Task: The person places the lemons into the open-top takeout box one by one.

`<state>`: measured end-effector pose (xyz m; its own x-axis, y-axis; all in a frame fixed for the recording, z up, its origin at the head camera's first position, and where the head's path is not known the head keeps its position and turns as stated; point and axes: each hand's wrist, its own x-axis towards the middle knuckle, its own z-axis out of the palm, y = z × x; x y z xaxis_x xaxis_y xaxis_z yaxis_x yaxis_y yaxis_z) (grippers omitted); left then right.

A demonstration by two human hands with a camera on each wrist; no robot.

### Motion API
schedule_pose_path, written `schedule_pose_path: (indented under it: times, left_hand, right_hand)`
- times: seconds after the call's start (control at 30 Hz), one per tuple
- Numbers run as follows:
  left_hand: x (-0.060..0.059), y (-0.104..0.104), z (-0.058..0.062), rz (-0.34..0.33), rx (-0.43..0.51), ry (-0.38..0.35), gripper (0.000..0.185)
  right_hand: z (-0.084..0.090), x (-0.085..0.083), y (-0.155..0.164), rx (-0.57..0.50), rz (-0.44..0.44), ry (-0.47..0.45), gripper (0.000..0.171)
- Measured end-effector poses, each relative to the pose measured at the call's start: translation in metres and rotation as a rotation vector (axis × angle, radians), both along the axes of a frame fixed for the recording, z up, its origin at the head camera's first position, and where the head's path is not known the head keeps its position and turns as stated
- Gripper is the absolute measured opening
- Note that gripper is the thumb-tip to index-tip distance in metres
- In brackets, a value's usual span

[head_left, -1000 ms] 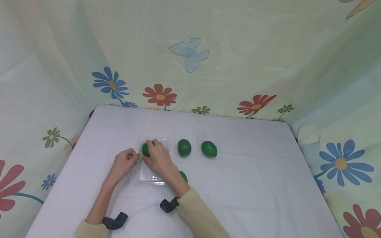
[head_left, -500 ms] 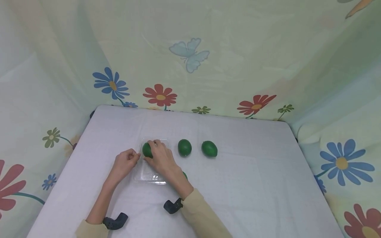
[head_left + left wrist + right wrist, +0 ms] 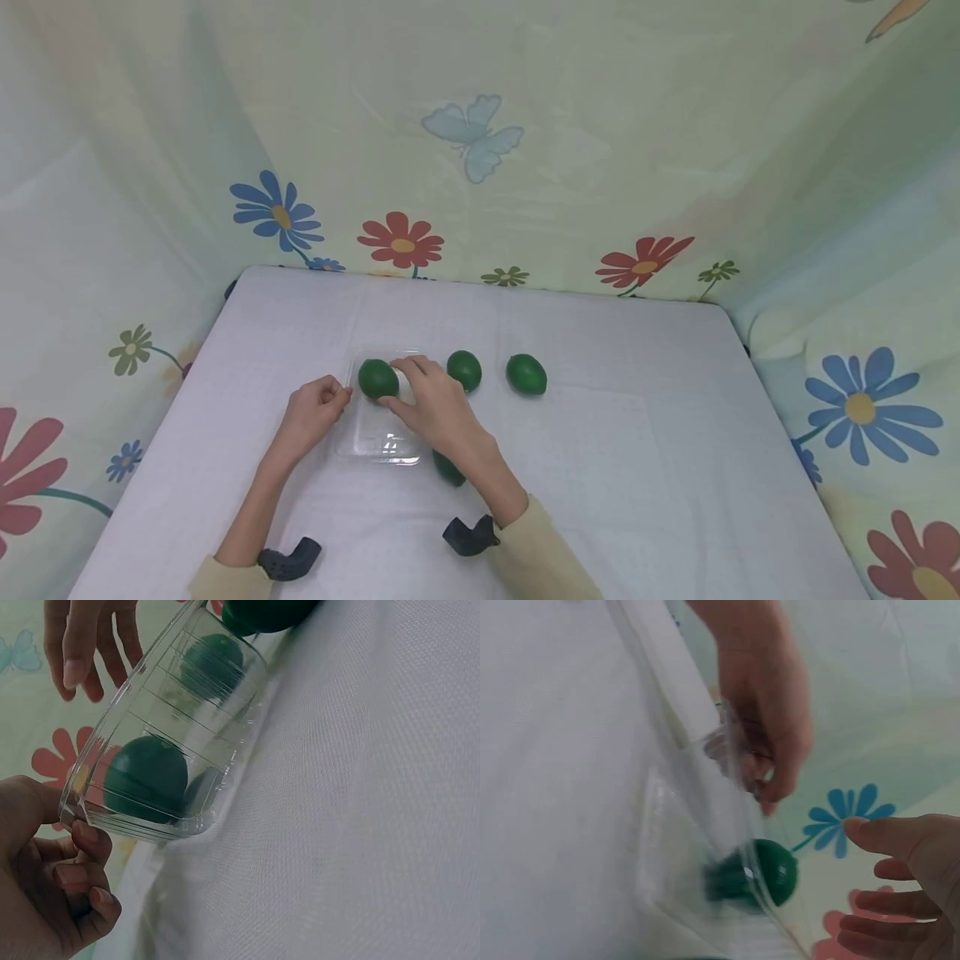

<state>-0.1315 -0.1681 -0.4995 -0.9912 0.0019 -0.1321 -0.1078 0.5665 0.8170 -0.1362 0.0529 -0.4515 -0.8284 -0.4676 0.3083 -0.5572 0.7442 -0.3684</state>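
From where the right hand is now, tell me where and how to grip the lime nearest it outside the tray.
Grip the lime across its rounded middle, coming from above. It lies free on the table, just past the right hand, with open space on both sides for fingers.

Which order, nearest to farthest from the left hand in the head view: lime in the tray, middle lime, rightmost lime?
From the left hand:
1. Lime in the tray, at the tray's far end.
2. Middle lime, right of the tray.
3. Rightmost lime, farthest right.
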Motion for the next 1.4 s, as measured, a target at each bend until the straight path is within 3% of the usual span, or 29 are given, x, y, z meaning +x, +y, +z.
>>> schedule_pose_path:
  times: [0.3,0.57,0.73,1.07,1.4]
  left_hand:
    - [0.000,0.000,0.001,0.000,0.004,-0.007,0.025]
    - [0.000,0.001,0.000,0.005,0.012,-0.008,0.024]
    - [0.000,0.001,0.000,0.007,0.010,-0.018,0.025]
    - [0.000,-0.001,0.001,0.005,0.013,-0.003,0.025]
    - [0.000,-0.001,0.000,0.006,0.018,-0.006,0.025]
  right_hand:
    - [0.012,0.026,0.045,-0.103,-0.025,0.004,0.049]
    - [-0.003,0.045,0.069,-0.085,-0.093,-0.074,0.052]
    - [-0.017,0.058,0.078,-0.066,-0.118,-0.072,0.056]
    - [-0.041,0.079,0.068,-0.034,-0.165,-0.088,0.066]
    - [-0.063,0.089,0.047,-0.039,-0.230,-0.018,0.072]
